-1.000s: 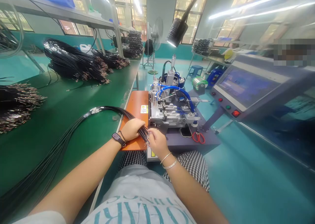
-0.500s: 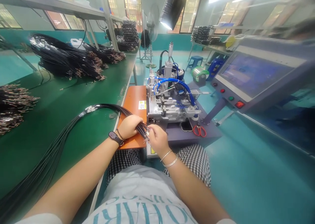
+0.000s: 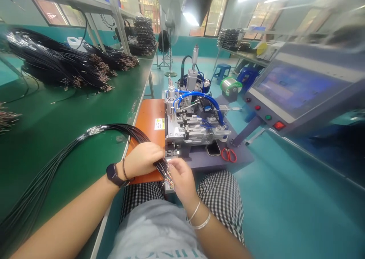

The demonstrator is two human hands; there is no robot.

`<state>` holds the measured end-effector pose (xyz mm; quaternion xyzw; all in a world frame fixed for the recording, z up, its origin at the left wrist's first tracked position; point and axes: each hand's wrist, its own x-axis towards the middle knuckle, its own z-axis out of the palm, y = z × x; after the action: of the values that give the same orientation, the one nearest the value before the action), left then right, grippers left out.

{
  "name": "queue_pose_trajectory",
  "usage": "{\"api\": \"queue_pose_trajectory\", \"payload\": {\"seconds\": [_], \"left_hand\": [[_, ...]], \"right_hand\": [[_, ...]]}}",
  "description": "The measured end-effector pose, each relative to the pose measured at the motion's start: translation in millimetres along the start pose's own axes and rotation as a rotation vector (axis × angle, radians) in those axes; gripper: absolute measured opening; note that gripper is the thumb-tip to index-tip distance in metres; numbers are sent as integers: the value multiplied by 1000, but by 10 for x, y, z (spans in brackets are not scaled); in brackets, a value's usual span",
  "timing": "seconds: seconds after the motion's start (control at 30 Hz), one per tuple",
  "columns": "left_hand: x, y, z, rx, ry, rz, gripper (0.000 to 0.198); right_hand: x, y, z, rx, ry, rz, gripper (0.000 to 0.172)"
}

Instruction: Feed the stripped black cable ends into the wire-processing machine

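A bundle of thin black cables (image 3: 125,127) arches from the green table over an orange plate (image 3: 148,112). Near its end, my left hand (image 3: 145,157) is wrapped around it. Stripped ends with small coloured wires (image 3: 168,178) poke out beyond that hand, pointing down toward me. My right hand (image 3: 182,177) is closed at these ends, thumb and fingers pinched on some of them; exactly how many is hidden. Just beyond both hands stands a metal bench machine (image 3: 194,124) with blue air hoses.
To the left, the green table (image 3: 85,112) bears large heaps of black cables (image 3: 62,63). A phone (image 3: 213,148) and red-handled scissors (image 3: 229,154) lie at the machine base's front. A control screen (image 3: 288,84) stands at right, a lamp (image 3: 196,4) hangs above.
Both hands have come slightly lower and nearer to me, still on the cable bundle. The wire ends now point more downward. The view has shifted a little.
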<state>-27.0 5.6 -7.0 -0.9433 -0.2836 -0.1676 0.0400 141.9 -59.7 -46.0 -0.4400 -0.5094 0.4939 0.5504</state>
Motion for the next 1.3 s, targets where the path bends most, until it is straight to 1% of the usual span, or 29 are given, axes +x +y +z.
{"api": "queue_pose_trajectory", "payload": {"seconds": [0.13,0.2,0.27,0.37,0.5,0.6,0.7,0.77,0.83,0.9,0.97,1.07,1.1,1.13,1.2,1.23,1.27,1.3], "left_hand": [[41,23,-131,30,-34,32,16],[65,5,-179,17,-54,32,14],[98,-14,-191,-24,-78,21,10],[142,-17,-116,-52,-74,18,7],[145,33,56,8,10,47,14],[138,65,108,28,62,41,19],[137,80,94,19,111,28,27],[132,92,77,-26,121,17,29],[123,107,66,-68,133,-12,30],[115,120,63,-84,153,-44,29],[112,127,65,-96,156,-70,25],[114,133,73,-113,130,-100,19],[114,136,77,-119,121,-111,17],[113,139,81,-126,112,-121,16],[108,145,92,-131,100,-143,15],[106,148,97,-130,99,-152,15],[104,150,103,-127,99,-158,15],[103,151,107,-123,100,-161,15]], "right_hand": [[116,-38,-71,156,-49,107,10],[161,-50,-115,249,-63,198,13],[189,-56,-145,291,-58,257,15],[215,-62,-168,284,-31,273,16],[255,-76,-220,265,-13,262,14],[281,-88,-287,217,-19,220,10],[292,-96,-337,166,-32,180,6],[286,-86,-346,138,-32,157,6],[270,-57,-340,94,15,128,4],[246,-17,-332,14,83,91,8],[221,16,-334,-101,120,29,13],[201,27,-360,-315,136,-142,18],[203,21,-370,-384,117,-211,20],[209,12,-378,-454,69,-270,21],[232,-10,-385,-583,-80,-322,19],[247,-20,-383,-623,-132,-310,16],[261,-30,-378,-639,-147,-276,13],[274,-39,-371,-632,-115,-233,11]]}}
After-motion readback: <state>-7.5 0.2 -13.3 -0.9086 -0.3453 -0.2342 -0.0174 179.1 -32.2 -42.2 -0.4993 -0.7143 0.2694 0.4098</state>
